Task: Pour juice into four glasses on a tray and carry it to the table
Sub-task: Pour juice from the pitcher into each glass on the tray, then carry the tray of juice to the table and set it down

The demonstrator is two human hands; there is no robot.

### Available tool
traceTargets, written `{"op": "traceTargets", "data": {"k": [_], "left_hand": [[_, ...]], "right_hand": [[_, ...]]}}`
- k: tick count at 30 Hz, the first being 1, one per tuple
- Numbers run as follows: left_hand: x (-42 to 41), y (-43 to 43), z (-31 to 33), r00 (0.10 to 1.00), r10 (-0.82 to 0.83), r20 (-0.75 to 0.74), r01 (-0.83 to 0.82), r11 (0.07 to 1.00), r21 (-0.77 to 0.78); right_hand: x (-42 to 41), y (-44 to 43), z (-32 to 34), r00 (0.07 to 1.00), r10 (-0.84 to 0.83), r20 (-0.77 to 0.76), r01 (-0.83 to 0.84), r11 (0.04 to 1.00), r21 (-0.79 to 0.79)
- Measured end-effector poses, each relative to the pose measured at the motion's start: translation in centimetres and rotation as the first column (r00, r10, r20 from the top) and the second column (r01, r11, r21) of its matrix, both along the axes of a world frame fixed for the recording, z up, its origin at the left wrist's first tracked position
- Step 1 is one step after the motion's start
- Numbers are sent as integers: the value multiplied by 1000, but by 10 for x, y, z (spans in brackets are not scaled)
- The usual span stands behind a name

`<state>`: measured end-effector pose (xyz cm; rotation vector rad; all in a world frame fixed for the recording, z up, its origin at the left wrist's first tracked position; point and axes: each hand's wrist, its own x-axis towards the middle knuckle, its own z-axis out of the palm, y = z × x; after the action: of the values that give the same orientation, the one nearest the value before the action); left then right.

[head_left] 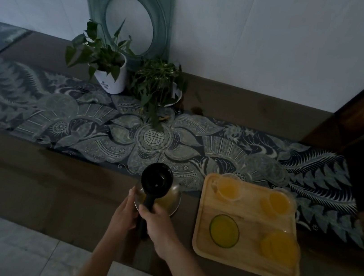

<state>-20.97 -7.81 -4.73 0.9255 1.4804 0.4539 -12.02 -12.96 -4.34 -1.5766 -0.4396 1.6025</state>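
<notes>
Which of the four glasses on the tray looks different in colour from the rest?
The near-left glass on the wooden tray: it has a dark green rim and greenish-yellow contents, while the other three look clear and orange.

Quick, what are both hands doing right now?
Left hand: curled against the side of the glass pitcher.
Right hand: closed around the pitcher's black handle.

Dim room: white wall [261, 43], patterned runner [84, 123] on dark wooden counter [50, 189].
</notes>
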Motion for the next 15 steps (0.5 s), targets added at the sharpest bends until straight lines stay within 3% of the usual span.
{"op": "traceTargets", "data": {"k": [6,10,13,15], "left_hand": [[-8,-2,-18,999,47,21,-47,999,-10],[-28,-29,-34,981,163,-101,-163,987,12],[-46,-66,-41,961,58,-269,-53,998,25],[-53,-91,-48,946,-9,-325,7,1000,-7]], "right_hand": [[17,-12,6,921,229,316,-224,973,-53],[58,-54,28,826,338,451,-356,933,-47],[108,-99,66,887,253,385,-283,959,22],[148,-132,103,931,107,350,-128,991,39]]}}
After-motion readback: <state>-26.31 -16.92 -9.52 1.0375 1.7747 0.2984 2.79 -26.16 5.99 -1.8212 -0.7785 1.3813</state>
